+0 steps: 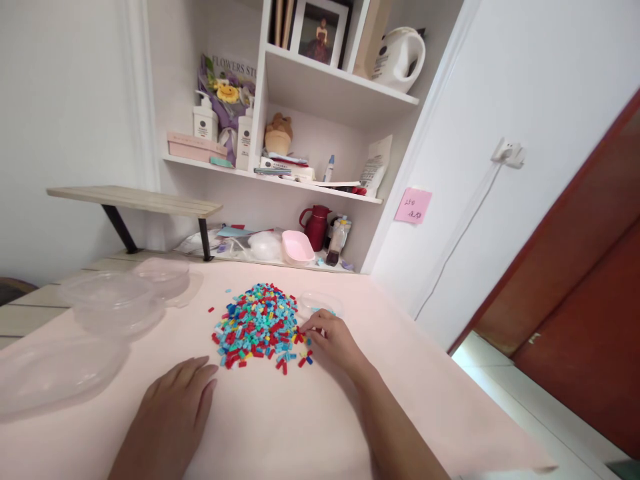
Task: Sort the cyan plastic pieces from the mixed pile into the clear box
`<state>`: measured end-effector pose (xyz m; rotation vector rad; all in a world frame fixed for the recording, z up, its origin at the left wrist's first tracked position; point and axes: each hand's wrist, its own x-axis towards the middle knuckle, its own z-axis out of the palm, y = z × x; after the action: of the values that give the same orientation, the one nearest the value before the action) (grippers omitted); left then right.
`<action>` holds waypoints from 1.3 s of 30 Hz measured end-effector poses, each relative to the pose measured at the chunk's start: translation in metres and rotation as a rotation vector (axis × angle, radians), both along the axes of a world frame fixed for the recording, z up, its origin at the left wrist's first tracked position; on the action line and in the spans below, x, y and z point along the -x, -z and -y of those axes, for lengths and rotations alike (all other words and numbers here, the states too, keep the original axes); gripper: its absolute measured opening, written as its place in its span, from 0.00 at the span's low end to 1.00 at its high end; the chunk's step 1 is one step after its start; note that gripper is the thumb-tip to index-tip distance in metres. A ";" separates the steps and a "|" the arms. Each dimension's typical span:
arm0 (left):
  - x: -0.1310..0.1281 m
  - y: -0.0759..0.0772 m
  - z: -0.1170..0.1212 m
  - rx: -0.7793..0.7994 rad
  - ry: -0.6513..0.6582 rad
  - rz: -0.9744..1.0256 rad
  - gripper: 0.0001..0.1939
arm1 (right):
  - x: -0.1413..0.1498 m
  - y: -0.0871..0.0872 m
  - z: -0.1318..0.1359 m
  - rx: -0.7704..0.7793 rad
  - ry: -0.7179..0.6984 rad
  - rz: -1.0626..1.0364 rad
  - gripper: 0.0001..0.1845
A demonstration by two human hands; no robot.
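A heap of small plastic building bricks (257,320) in red, blue, light blue, green and yellow lies on the pale pink tabletop (280,427). My right hand (327,337) is at the heap's right edge, thumb and fingers pinched together by some red bricks. Whether a brick sits between the fingertips is hidden. Just behind that hand stands a clear shallow container (325,300) with a few light blue pieces in it. My left hand (177,397) rests flat on the table in front and left of the heap, fingers stretched out, holding nothing.
Clear plastic tubs (115,300) and a clear lid or tray (60,373) lie at the left. A small raised wooden shelf (135,199) stands behind them. Along the back are a pink basin (297,247), a red jug (316,228) and a bottle of dark liquid (337,243).
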<state>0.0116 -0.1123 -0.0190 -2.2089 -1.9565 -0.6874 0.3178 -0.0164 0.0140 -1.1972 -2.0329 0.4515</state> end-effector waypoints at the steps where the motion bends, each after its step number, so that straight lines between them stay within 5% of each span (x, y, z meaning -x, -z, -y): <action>1: 0.000 0.000 0.000 -0.002 -0.002 0.000 0.24 | 0.001 0.001 0.000 0.019 -0.010 -0.002 0.15; 18: -0.002 -0.002 0.002 0.009 -0.005 -0.004 0.24 | 0.005 0.008 0.001 0.080 -0.103 0.081 0.08; 39: -0.001 0.001 0.002 -0.018 -0.012 -0.003 0.25 | 0.003 0.011 0.000 0.069 -0.105 0.137 0.18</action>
<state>0.0126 -0.1139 -0.0196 -2.1855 -1.9526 -0.6967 0.3150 -0.0164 0.0028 -1.1947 -2.2213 0.5059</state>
